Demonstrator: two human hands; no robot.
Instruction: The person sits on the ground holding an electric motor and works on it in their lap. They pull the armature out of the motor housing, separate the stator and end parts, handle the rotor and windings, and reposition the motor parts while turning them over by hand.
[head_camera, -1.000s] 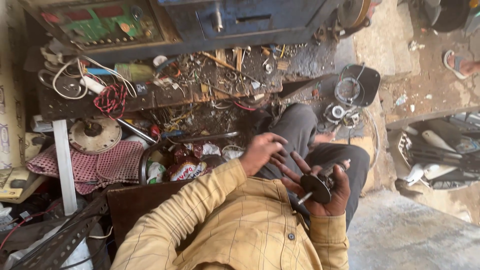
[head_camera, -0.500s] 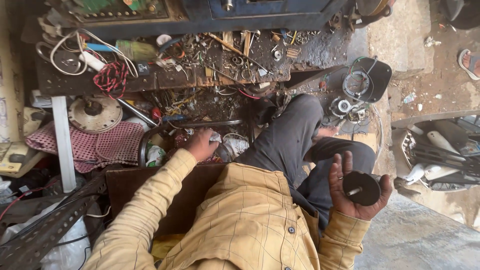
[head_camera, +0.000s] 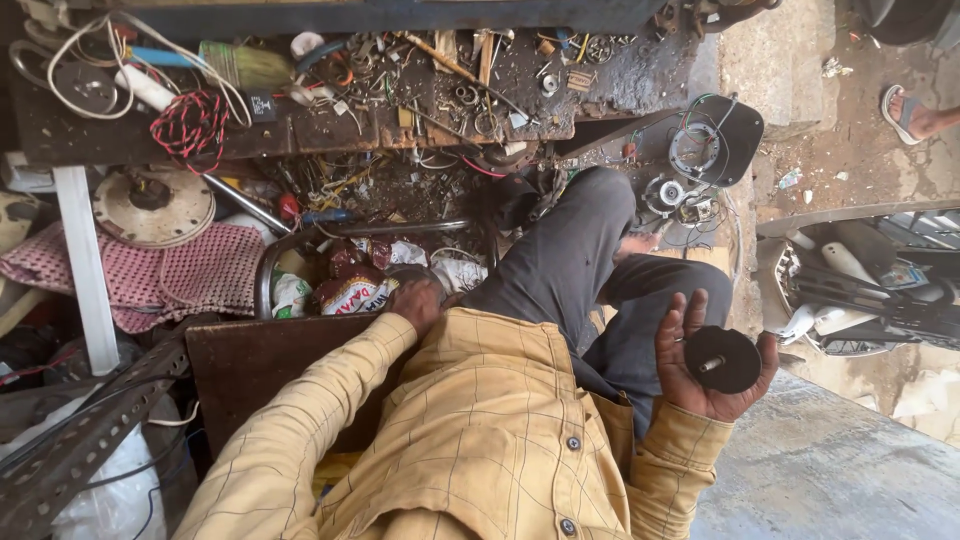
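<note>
Head view: looking down on a seated person in a yellow checked shirt (head_camera: 480, 440) and grey trousers (head_camera: 590, 270).
Right hand (head_camera: 712, 362): lying palm up beside the knee, fingers (head_camera: 672, 330) curling loosely around a black metal disc.
Black disc (head_camera: 722, 360): resting in the right palm, a short silver shaft sticking up from its middle.
Left hand (head_camera: 418, 303): reaching forward into a heap of crumpled packets (head_camera: 352, 290); fingers are hiding among them, so I cannot tell whether they are clenching or loose.
Tabletop (head_camera: 330, 115): carrying screws, wire scraps, a red-and-black twisted cable (head_camera: 190, 125) and white cord.
Checked cloth (head_camera: 160, 275): lying at left under a round pale plate (head_camera: 152, 205).
Motor parts (head_camera: 700, 160): sitting on the ground past the knee.
Sandalled foot (head_camera: 915, 115): another person's, showing at top right.
</note>
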